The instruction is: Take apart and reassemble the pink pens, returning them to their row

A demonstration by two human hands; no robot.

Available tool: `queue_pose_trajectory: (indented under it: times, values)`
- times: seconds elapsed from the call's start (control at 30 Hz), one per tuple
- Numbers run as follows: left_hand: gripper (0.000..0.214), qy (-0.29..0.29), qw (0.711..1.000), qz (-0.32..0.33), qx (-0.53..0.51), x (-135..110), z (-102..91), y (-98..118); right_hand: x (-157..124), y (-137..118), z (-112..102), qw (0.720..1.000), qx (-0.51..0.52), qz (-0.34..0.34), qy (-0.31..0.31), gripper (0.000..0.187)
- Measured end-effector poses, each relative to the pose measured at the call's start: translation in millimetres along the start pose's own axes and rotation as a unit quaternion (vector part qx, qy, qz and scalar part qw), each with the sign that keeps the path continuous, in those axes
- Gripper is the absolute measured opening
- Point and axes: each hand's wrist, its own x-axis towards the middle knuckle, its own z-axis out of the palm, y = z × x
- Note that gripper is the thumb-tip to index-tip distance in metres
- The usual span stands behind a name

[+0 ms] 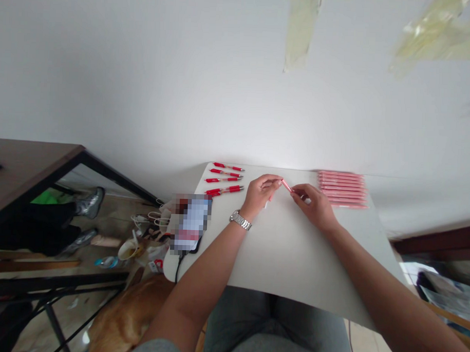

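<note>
Above the middle of the white table (286, 255), both my hands are closed on a slim pink pen-shaped piece (286, 185). My left hand (262, 193), with a metal watch at the wrist, pinches its upper left end. The fingertips of my right hand (311, 203) grip its lower right end. A small pink and white bit shows below my left fingers; what it is, I cannot tell. Several red pens (224, 180) lie spaced out at the table's back left. At the back right is a row of slim pink pen-like pieces (342, 190), side by side.
A phone (190, 226) with a blurred screen and a cable lies at the table's left edge. Beyond the back edge rises a white wall (184, 92) with yellowish tape. A brown dog (132, 316) is below left, near floor clutter and another person's shoes (89, 202).
</note>
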Motion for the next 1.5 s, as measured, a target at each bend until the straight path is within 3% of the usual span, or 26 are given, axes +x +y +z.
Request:
queue_pose_trajectory:
  times: [0.2,0.4,0.6,0.83,1.5]
  values:
    - [0.025,0.029,0.999,0.014,0.029,0,0.8,-1,0,1,1,0.999,0.006,0.034,0.030,0.020]
    - [0.012,0.098,0.980,0.070,0.161,3,-5.3,-7,0,-1,0,0.996,0.037,0.072,0.048,0.025]
    - [0.011,0.102,0.939,0.103,0.313,2,-11.9,-7,-1,1,1,0.990,0.089,0.077,0.083,0.031]
    - [0.007,0.083,0.912,0.090,0.393,-1,-12.1,-4,1,-3,-2,0.984,0.071,0.084,0.141,0.036]
    - [0.009,0.069,0.889,0.053,0.450,-4,-12.5,-4,3,-1,-2,0.983,0.063,0.175,-0.003,0.044]
